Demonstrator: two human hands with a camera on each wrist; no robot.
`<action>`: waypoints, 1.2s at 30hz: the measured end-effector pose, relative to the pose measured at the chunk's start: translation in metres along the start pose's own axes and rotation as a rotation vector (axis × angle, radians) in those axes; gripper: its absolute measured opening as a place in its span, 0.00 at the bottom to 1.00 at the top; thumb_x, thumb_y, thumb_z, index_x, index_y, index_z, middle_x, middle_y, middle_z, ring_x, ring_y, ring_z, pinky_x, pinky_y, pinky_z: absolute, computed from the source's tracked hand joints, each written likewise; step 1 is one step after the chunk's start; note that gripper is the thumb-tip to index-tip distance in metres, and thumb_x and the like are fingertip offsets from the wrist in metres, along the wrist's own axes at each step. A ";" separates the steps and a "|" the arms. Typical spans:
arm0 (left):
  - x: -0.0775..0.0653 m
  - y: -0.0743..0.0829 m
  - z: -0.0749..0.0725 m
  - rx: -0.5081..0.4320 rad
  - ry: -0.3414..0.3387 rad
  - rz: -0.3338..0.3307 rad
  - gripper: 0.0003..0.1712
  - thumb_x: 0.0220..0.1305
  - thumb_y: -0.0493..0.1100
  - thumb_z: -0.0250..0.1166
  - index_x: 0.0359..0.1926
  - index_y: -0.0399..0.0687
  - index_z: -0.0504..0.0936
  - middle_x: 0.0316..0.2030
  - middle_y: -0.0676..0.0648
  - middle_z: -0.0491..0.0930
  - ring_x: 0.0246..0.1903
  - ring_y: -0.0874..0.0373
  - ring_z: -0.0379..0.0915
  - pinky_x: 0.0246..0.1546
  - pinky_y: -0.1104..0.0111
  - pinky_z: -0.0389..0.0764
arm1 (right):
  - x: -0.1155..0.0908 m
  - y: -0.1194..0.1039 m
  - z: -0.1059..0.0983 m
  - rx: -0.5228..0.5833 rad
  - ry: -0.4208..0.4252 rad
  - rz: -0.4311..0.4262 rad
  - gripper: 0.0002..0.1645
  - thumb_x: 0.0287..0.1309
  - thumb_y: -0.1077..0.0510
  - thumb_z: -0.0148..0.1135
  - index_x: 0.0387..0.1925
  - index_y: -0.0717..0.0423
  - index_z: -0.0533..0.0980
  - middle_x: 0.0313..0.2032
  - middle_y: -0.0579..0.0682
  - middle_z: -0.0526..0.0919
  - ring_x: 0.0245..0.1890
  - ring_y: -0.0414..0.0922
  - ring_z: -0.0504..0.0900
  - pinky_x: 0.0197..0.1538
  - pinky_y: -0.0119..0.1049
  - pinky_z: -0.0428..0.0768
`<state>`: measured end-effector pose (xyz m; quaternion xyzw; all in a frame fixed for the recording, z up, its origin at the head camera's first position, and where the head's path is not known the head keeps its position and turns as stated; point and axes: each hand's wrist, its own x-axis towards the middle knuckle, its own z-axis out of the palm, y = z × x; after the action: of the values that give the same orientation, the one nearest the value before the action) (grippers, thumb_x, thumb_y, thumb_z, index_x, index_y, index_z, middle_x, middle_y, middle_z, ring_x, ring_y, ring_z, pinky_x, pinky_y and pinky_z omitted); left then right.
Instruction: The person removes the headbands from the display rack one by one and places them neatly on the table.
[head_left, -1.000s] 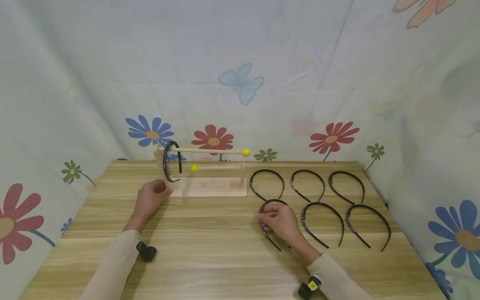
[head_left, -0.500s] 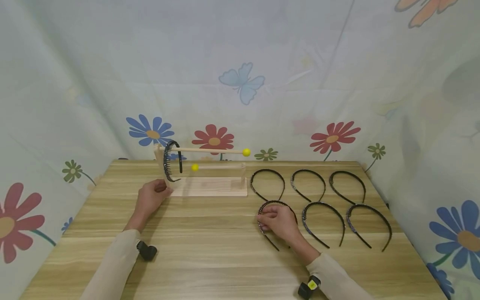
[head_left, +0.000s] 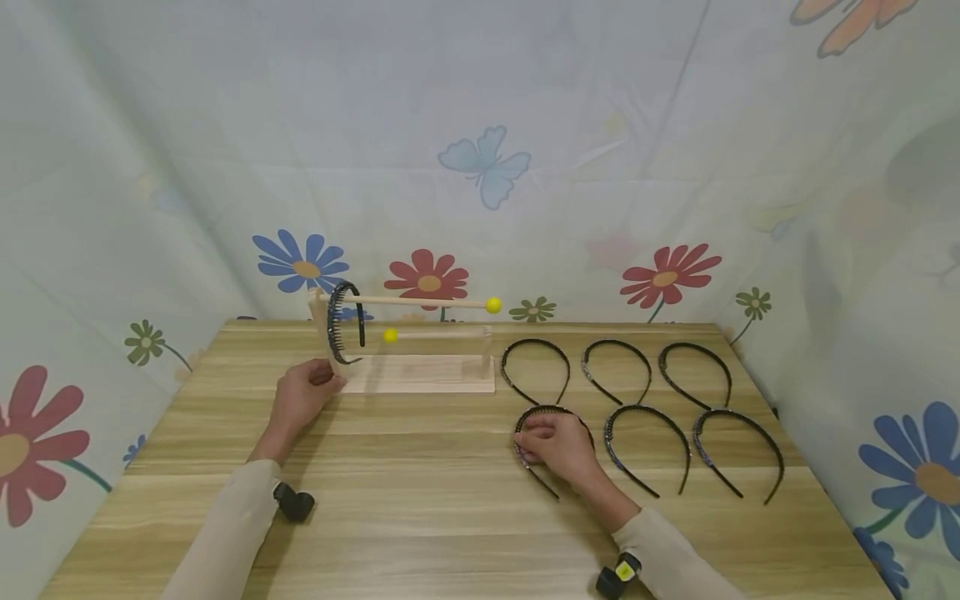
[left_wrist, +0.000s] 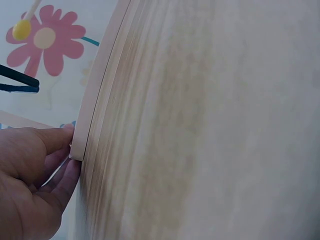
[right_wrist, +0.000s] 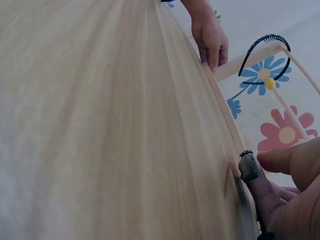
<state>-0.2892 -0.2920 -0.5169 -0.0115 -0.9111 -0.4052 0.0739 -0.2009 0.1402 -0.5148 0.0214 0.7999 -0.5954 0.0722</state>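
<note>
My left hand point(head_left: 303, 400) pinches the left front corner of a pale wooden stand's base point(head_left: 420, 385), thumb and fingers on the board's end in the left wrist view. On the stand's upper rod point(head_left: 427, 302), against the left post, hangs a black toothed headband point(head_left: 334, 329). To the right, my right hand point(head_left: 558, 446) holds another black headband point(head_left: 521, 454) by its left side, close above or on the table; the hand covers part of it. A shiny dark decorated piece of that headband point(right_wrist: 249, 166) shows at the fingertips in the right wrist view.
Several more black headbands lie in two rows on the right of the table, one point(head_left: 648, 450) just beside my right hand. The stand's lower rod point(head_left: 442, 335) ends in a yellow ball point(head_left: 391, 335); another yellow ball point(head_left: 492, 305) tips the upper rod. A flowered cloth point(head_left: 480, 208) hangs behind.
The headband in my right hand has tipped slightly, its top arc sinking a little toward the table. My left hand and the stand stay in place.
</note>
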 end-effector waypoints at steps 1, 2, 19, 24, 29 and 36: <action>0.000 0.000 0.000 0.000 0.000 0.000 0.28 0.72 0.46 0.66 0.65 0.32 0.76 0.56 0.32 0.82 0.56 0.37 0.81 0.56 0.46 0.81 | 0.000 -0.001 0.000 -0.006 0.001 -0.003 0.21 0.60 0.62 0.73 0.52 0.70 0.81 0.35 0.58 0.90 0.30 0.47 0.90 0.35 0.35 0.88; 0.000 -0.001 0.000 0.000 -0.001 0.001 0.28 0.72 0.46 0.66 0.65 0.32 0.76 0.56 0.31 0.82 0.56 0.37 0.81 0.56 0.46 0.81 | 0.000 -0.002 -0.001 -0.009 0.000 -0.006 0.21 0.60 0.62 0.73 0.52 0.70 0.81 0.36 0.58 0.90 0.30 0.47 0.90 0.35 0.35 0.88; -0.001 -0.001 0.000 0.005 0.001 -0.005 0.28 0.72 0.45 0.66 0.64 0.31 0.76 0.56 0.31 0.82 0.56 0.37 0.81 0.56 0.46 0.81 | -0.002 -0.048 -0.016 -0.217 -0.006 -0.364 0.18 0.61 0.55 0.74 0.53 0.53 0.85 0.42 0.47 0.90 0.39 0.41 0.89 0.38 0.32 0.87; -0.001 -0.001 0.000 0.009 0.000 0.006 0.28 0.72 0.46 0.66 0.64 0.30 0.76 0.56 0.31 0.81 0.56 0.37 0.80 0.56 0.46 0.81 | 0.003 -0.070 -0.011 -0.254 -0.020 -0.458 0.18 0.62 0.50 0.73 0.53 0.49 0.85 0.44 0.44 0.89 0.40 0.38 0.88 0.42 0.33 0.86; 0.000 0.000 0.000 0.007 0.001 0.004 0.28 0.72 0.46 0.66 0.64 0.30 0.76 0.56 0.30 0.81 0.56 0.37 0.80 0.56 0.46 0.81 | 0.011 -0.093 0.000 -0.242 -0.050 -0.508 0.20 0.63 0.49 0.72 0.53 0.52 0.85 0.47 0.48 0.89 0.42 0.38 0.87 0.45 0.34 0.87; 0.001 0.000 0.000 0.002 -0.010 -0.004 0.28 0.72 0.46 0.66 0.65 0.31 0.76 0.57 0.31 0.81 0.56 0.37 0.80 0.57 0.46 0.80 | 0.021 -0.121 0.024 -0.193 -0.094 -0.559 0.22 0.63 0.48 0.72 0.57 0.50 0.83 0.52 0.48 0.88 0.45 0.39 0.88 0.46 0.34 0.86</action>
<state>-0.2902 -0.2926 -0.5167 -0.0119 -0.9119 -0.4045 0.0685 -0.2343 0.0815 -0.4100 -0.2341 0.8235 -0.5137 -0.0560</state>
